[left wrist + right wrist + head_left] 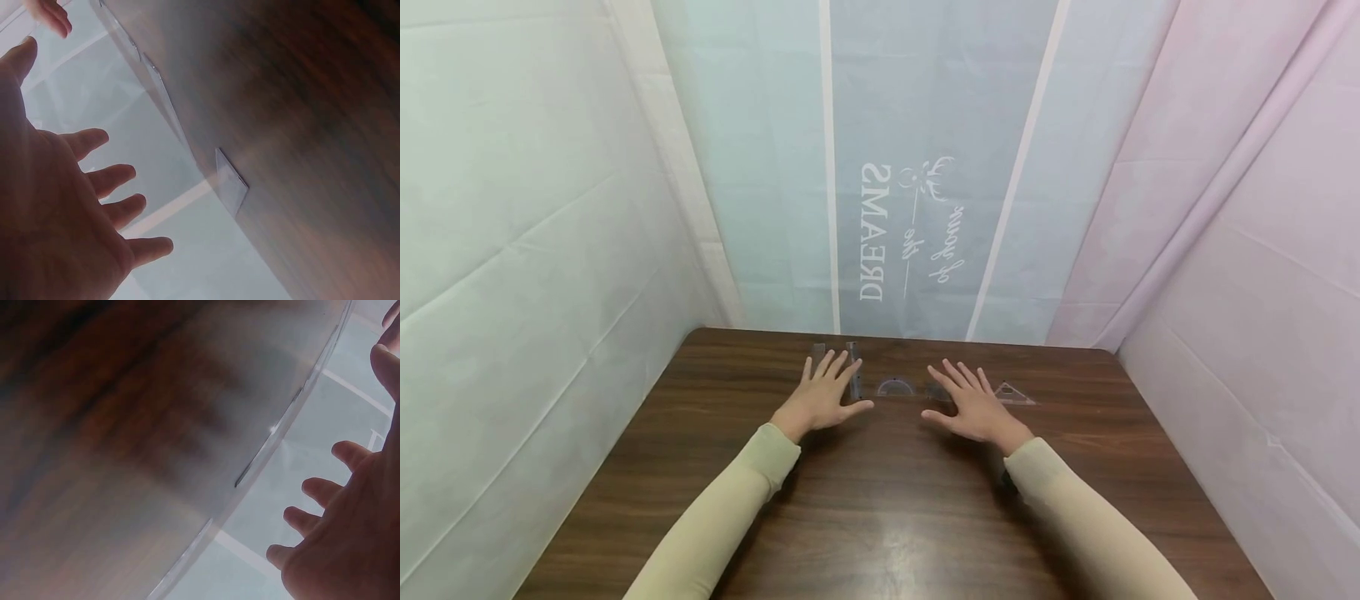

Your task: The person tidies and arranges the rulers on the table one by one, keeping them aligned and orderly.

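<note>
1. Left hand point(823, 396): fingers spread wide, palm down; holds nothing; raised over the table point(880, 492), apart from the surface in the left wrist view.
2. Right hand point(976, 406): same pose, fingers fanned, thumb out toward the left; grips nothing; also raised above the wood.
3. Clear pieces lie in a row near the far edge; left to right: first strip point(818, 353), partly behind left fingers; second strip point(856, 387), by left index finger; protractor point(896, 388), between the hands, curved side away from the person; clear piece point(937, 392), partly covered by right hand, shape can't tell; triangle point(1017, 395), just right of right fingers.
4. Both sleeves light, cuffs at wrists; backdrop point(925, 100) past far edge, striped, white inverted lettering point(874, 233); pale cloth walls point(512, 250) both sides.
</note>
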